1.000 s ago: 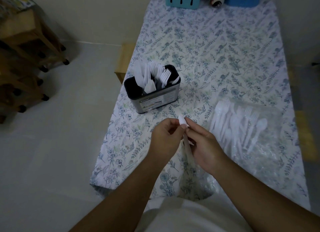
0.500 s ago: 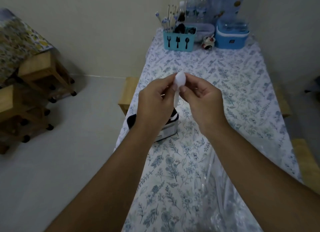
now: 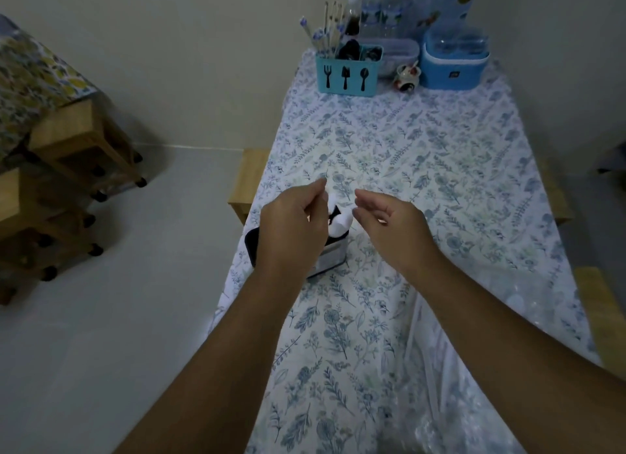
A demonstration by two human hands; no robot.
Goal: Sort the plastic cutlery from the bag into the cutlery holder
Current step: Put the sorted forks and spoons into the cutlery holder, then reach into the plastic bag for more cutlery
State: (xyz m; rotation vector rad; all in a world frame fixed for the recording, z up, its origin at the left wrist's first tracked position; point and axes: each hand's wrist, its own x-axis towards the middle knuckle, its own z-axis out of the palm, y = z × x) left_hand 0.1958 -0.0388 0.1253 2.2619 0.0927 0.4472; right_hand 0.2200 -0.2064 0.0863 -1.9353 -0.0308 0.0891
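Note:
My left hand (image 3: 294, 223) hovers over the cutlery holder (image 3: 333, 255), a metal box with a black rim, and hides most of it. Its thumb and forefinger pinch the top of a white plastic spoon (image 3: 333, 200) that stands in the holder's right end among other white cutlery (image 3: 340, 221). My right hand (image 3: 389, 223) hangs just right of the holder with loosely curled fingers, holding nothing. The clear plastic bag (image 3: 440, 403) lies on the floral tablecloth (image 3: 423, 155) at the lower right, partly under my right forearm.
At the table's far end stand a blue utensil caddy (image 3: 347, 76), a blue lidded container (image 3: 454, 66), a small figurine (image 3: 406, 77) and water bottles (image 3: 381, 11). Wooden stools on casters (image 3: 78, 148) stand on the floor to the left. A wooden bench (image 3: 249, 179) juts out beside the table.
Both hands held one spoon up between them; they have dropped to the holder. My right hand has let go and moved off right, and the spoon now stands in the holder.

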